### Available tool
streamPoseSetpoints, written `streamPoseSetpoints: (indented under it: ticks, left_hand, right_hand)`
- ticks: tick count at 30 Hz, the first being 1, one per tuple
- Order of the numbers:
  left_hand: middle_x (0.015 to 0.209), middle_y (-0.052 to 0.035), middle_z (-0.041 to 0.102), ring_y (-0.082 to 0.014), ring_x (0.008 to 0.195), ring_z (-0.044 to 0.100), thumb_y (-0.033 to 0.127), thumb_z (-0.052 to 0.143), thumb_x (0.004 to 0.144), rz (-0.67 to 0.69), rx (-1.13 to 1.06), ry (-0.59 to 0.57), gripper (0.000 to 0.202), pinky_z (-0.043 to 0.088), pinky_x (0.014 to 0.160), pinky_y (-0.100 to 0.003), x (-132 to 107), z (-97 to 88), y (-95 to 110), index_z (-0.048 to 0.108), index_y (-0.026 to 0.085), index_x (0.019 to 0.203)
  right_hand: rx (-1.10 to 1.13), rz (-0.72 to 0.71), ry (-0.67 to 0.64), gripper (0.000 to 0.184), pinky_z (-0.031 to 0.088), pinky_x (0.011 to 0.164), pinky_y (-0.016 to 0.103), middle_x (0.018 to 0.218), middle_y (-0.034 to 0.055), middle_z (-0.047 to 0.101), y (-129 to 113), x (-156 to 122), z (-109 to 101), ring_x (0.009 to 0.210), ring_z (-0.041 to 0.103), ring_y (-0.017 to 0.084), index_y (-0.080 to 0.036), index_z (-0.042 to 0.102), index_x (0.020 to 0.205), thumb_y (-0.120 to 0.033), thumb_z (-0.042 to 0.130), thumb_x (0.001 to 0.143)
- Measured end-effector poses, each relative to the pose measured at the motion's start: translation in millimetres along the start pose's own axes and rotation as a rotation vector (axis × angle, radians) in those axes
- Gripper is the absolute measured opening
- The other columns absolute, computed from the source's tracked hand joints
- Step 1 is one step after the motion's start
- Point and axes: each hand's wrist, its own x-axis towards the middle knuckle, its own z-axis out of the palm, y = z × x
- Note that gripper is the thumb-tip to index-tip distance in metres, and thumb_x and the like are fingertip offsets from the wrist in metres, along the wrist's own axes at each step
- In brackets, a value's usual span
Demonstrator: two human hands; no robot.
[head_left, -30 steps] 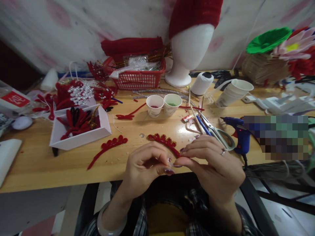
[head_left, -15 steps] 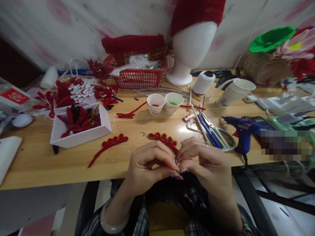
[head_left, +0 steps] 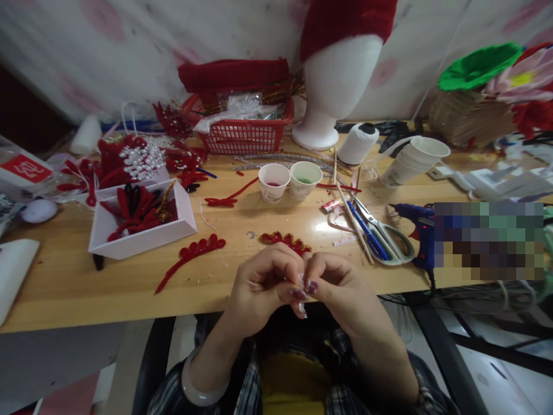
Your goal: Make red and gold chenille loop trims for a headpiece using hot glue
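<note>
My left hand (head_left: 263, 288) and my right hand (head_left: 341, 285) meet in front of the table's near edge, fingertips pinched together. Whatever sits between the fingertips is too small or hidden to make out. Just beyond them lies a red scalloped piece with gold trim (head_left: 285, 241), partly covered by the hands. To the left on the table rests a plain red scalloped piece with a tail (head_left: 194, 256). Two paper cups stand farther back, one with dark red bits (head_left: 273, 187) and one with green bits (head_left: 306, 180).
Right of the hands lie scissors (head_left: 391, 242), a blue pen (head_left: 367, 230) and a blue glue gun (head_left: 421, 227). A white box (head_left: 142, 245) of red pieces stands left. At the back are a red basket (head_left: 242, 138), a white foam head (head_left: 341, 86) and a thread spool (head_left: 358, 144).
Both hands have shifted slightly left, and the right hand has turned, its fingers curling in more. A small pale strip beside the scissors is now uncovered.
</note>
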Motion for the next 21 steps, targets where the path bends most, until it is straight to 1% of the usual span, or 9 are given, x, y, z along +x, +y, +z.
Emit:
streamPoseSetpoints:
  ticks: [2, 4, 6, 7, 8, 10, 13, 17, 21]
  left_hand:
    - [0.079, 0.0024, 0.058, -0.006, 0.056, 0.062, 0.027, 0.076, 0.085, 0.007, -0.024, 0.013, 0.012, 0.056, 0.047, -0.014, -0.3, -0.7, -2.8, 0.067, 0.018, 0.082]
    - [0.078, 0.0019, 0.059, -0.0071, 0.06, 0.062, 0.026, 0.077, 0.084, 0.048, 0.001, 0.044, 0.011, 0.055, 0.047, -0.013, -0.2, -1.4, -4.6, 0.069, 0.019, 0.082]
    - [0.075, 0.0015, 0.06, -0.0088, 0.065, 0.062, 0.024, 0.079, 0.082, 0.123, 0.084, 0.089, 0.011, 0.055, 0.052, -0.015, 0.3, -1.9, -4.4, 0.07, 0.019, 0.079]
    - [0.073, 0.0014, 0.061, -0.0094, 0.067, 0.062, 0.024, 0.08, 0.081, 0.159, 0.139, 0.107, 0.012, 0.055, 0.054, -0.016, 0.7, -2.0, -3.5, 0.07, 0.019, 0.076]
    - [0.072, 0.0015, 0.061, -0.0096, 0.068, 0.062, 0.023, 0.081, 0.08, 0.189, 0.195, 0.121, 0.013, 0.055, 0.057, -0.017, 1.2, -2.1, -1.9, 0.07, 0.019, 0.074]
    - [0.072, 0.0019, 0.061, -0.009, 0.068, 0.062, 0.024, 0.082, 0.079, 0.229, 0.279, 0.13, 0.016, 0.054, 0.06, -0.018, 2.2, -2.5, 2.0, 0.069, 0.019, 0.072]
    - [0.073, 0.0026, 0.061, -0.0081, 0.065, 0.06, 0.026, 0.085, 0.075, 0.284, 0.379, 0.134, 0.02, 0.051, 0.059, -0.019, 3.2, -4.7, 6.9, 0.068, 0.018, 0.073]
    - [0.072, 0.0025, 0.063, -0.0097, 0.065, 0.061, 0.028, 0.085, 0.075, 0.37, 0.566, 0.145, 0.021, 0.049, 0.059, -0.021, 3.4, -11.5, 8.5, 0.067, 0.017, 0.074]
    - [0.071, 0.0021, 0.067, -0.0109, 0.067, 0.063, 0.03, 0.083, 0.078, 0.418, 0.658, 0.115, 0.02, 0.05, 0.063, -0.023, 3.8, -16.9, 9.0, 0.068, 0.017, 0.077]
  right_hand:
    - [-0.048, -0.039, 0.039, 0.022, 0.048, 0.052, 0.019, 0.065, -0.0052, 0.062, 1.9, -0.2, -2.3, 0.056, 0.058, 0.008, -0.021, 0.07, 0.068, -0.035, 0.082, 0.079]
    - [-0.129, -0.117, 0.085, 0.024, 0.049, 0.057, 0.02, 0.066, -0.0047, 0.061, 1.4, -2.2, -2.9, 0.062, 0.057, 0.009, -0.022, 0.071, 0.07, -0.041, 0.079, 0.082]
    - [-0.261, -0.246, 0.108, 0.019, 0.051, 0.068, 0.021, 0.077, -0.003, 0.064, -2.5, -6.2, -0.9, 0.075, 0.06, 0.011, -0.025, 0.074, 0.082, -0.043, 0.08, 0.08]
    - [-0.353, -0.314, 0.105, 0.02, 0.051, 0.075, 0.022, 0.084, -0.0022, 0.066, -5.5, -8.8, 1.0, 0.083, 0.061, 0.012, -0.027, 0.075, 0.09, -0.041, 0.082, 0.078]
    - [-0.459, -0.372, 0.094, 0.025, 0.051, 0.081, 0.023, 0.091, -0.0017, 0.067, -8.9, -11.3, 3.2, 0.09, 0.061, 0.013, -0.028, 0.074, 0.097, -0.037, 0.085, 0.076]
    - [-0.661, -0.456, 0.055, 0.03, 0.049, 0.086, 0.024, 0.096, -0.0013, 0.067, -16.1, -15.5, 7.7, 0.095, 0.06, 0.013, -0.028, 0.074, 0.101, -0.026, 0.087, 0.074]
    - [-0.811, -0.525, 0.007, 0.02, 0.05, 0.081, 0.023, 0.093, -0.0009, 0.066, -24.3, -17.5, 12.6, 0.089, 0.062, 0.012, -0.023, 0.073, 0.096, -0.019, 0.083, 0.079]
    - [-0.845, -0.565, 0.014, 0.015, 0.051, 0.076, 0.024, 0.087, -0.001, 0.068, -28.3, -15.9, 14.3, 0.083, 0.063, 0.011, -0.019, 0.072, 0.092, -0.015, 0.081, 0.08]
    - [-0.858, -0.577, 0.041, 0.015, 0.052, 0.071, 0.025, 0.082, -0.0008, 0.069, -27.3, -15.9, 12.8, 0.079, 0.065, 0.012, -0.018, 0.073, 0.087, -0.011, 0.083, 0.077]
